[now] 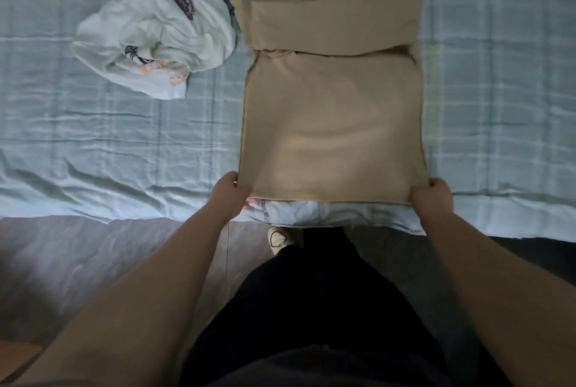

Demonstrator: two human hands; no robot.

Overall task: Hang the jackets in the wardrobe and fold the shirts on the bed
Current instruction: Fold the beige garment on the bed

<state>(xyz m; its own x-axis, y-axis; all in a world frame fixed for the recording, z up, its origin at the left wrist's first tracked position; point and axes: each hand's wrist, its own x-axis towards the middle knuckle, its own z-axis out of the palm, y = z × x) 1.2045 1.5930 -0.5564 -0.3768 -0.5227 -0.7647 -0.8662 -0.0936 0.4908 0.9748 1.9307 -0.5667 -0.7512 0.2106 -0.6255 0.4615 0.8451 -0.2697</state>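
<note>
Fabric this soft and thin will droop, I judge, unless taken by its corners. The beige shirt (330,124) lies flat on the pale checked bedspread (93,143), sleeves folded across its top; my left hand (230,194) and right hand (434,198) each pinch a near hem corner. A crumpled white printed shirt (149,40) lies beside it.
</note>
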